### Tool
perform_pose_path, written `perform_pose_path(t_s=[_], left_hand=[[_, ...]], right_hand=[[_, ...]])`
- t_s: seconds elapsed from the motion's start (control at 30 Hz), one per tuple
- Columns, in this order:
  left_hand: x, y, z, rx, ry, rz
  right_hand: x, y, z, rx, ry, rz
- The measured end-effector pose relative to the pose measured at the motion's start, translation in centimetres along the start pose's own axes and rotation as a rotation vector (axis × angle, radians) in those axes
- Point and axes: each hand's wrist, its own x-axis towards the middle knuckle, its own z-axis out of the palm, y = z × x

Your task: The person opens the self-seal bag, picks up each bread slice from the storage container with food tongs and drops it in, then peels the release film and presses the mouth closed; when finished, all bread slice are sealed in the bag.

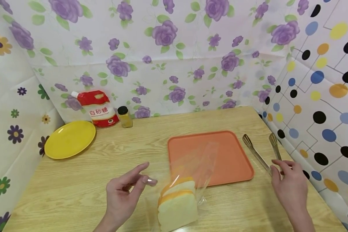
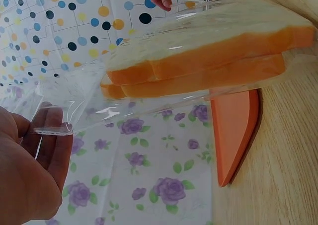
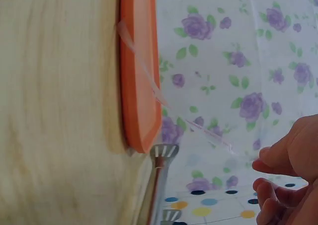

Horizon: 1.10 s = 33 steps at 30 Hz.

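A clear plastic bag (image 2: 84, 101) holds two slices of bread (image 1: 178, 206) with orange crusts. At the bread's left my left hand (image 1: 123, 193) holds the bag's edge near its thumb tip, with the index finger stretched out. The left wrist view shows the left hand (image 2: 35, 160) with its fingers behind the clear film. My right hand (image 1: 291, 183) hovers over the handle end of metal tongs (image 1: 258, 154). In the right wrist view, a gap shows between the right hand's thumb and index finger (image 3: 266, 184), and a thin clear strip (image 3: 144, 68) runs towards them.
An orange tray (image 1: 208, 158) lies behind the bread, partly under the bag. Further left are a yellow plate (image 1: 71, 140), a red sugar pouch (image 1: 100, 111) and a black-capped jar (image 1: 124, 117). Patterned sheets (image 1: 174, 64) enclose the wooden table (image 1: 119, 148).
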Motion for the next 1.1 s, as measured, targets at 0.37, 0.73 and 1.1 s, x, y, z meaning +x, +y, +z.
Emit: perform_pose_path(t_s=[0.37,0.73,1.1], left_hand=[[0.0,0.1,0.0,0.003,-0.001,-0.004],[-0.3,0.1,-0.1,0.006,0.007,-0.008],[0.0,1.0,-0.7,0.105,0.018,-0.210]], right_hand=[[2.4,-1.5,-1.6,0.275,0.008,-0.147],[2.9,-10.7,2.1,1.068,-0.626,-0.168],[3.3,-13.0,2.6,1.169,-0.597,-0.056]])
